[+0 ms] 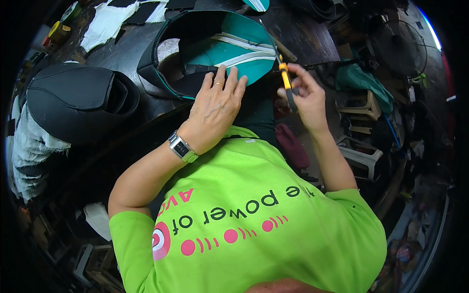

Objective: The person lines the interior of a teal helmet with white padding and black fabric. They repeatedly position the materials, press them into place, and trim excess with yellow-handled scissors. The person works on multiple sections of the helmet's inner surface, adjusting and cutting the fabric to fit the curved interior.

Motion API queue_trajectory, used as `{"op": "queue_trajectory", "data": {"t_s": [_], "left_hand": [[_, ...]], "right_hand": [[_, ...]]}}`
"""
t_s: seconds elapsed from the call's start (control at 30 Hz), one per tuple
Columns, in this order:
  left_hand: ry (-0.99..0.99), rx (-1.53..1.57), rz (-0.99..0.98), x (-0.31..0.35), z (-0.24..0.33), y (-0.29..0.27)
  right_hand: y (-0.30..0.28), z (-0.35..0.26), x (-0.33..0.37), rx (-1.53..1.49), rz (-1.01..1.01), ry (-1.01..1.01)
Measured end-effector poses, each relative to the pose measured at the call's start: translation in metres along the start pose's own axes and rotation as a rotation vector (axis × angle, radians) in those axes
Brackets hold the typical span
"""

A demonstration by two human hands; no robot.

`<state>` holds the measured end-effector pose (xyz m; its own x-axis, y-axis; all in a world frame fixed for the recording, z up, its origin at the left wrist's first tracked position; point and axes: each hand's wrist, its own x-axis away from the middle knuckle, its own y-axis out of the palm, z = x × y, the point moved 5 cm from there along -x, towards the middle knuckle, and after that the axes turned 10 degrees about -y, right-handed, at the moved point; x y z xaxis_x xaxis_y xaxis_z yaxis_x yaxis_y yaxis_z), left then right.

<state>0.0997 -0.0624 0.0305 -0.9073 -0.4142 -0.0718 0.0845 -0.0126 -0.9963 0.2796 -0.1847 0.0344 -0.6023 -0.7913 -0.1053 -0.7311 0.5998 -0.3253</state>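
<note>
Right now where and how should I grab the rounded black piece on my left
Probably by the thick rim of the rounded black piece, coming from its right with the left hand: the dark opening faces that way, giving an edge to hook over. The rest looks smooth and bulging, with less to hold.

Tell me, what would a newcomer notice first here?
The lime-green shirt jumps out, filling the lower middle of the view. Above it, the left hand lies flat on the near side of a black-and-teal piece with white strips inside. Just right of that piece, the right hand holds a yellow-and-black tool pointing away from the person.
</note>
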Motion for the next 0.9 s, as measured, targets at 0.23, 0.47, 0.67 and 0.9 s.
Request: {"op": "queue_trajectory", "data": {"t_s": [0.23, 0.47, 0.67, 0.9], "left_hand": [[0.227, 0.172, 0.035, 0.009, -0.038, -0.017], [0.031, 0.076, 0.007, 0.022, -0.103, -0.055], [-0.003, 0.317, 0.148, 0.018, -0.057, -0.046], [-0.009, 0.298, 0.143, -0.001, -0.029, -0.006]], "right_hand": [[-0.007, -0.004, -0.078, 0.764, 0.072, -0.682], [0.019, 0.022, -0.101, 0.749, 0.011, -0.479], [0.018, 0.027, -0.103, 0.748, 0.046, -0.447], [-0.004, 0.035, -0.101, 0.455, 0.091, -0.542]]}}
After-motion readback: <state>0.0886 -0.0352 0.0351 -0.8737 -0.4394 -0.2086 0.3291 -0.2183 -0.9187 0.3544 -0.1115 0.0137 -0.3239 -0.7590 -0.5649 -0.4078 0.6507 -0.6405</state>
